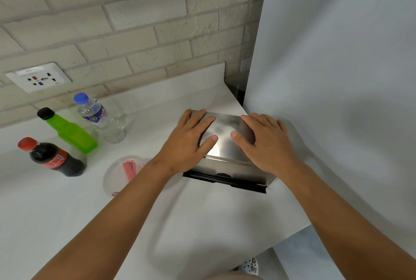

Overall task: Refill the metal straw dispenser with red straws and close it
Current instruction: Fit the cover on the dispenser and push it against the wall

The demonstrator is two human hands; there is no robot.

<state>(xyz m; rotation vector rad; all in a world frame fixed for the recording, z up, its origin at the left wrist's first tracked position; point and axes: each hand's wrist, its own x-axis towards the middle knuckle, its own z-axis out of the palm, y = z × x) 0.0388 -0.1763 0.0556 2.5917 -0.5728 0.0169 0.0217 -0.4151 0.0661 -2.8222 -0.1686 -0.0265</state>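
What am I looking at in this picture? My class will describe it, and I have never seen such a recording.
There is one picture, taken by a camera worn on a person's head, looking down at a white counter. No machine: two bare hands. The left hand and right hand lie flat on the lid of a shiny metal straw dispenser, gripping nothing. To the left stand a clear plastic cup of red straws, a cola bottle, a green bottle and a water bottle.
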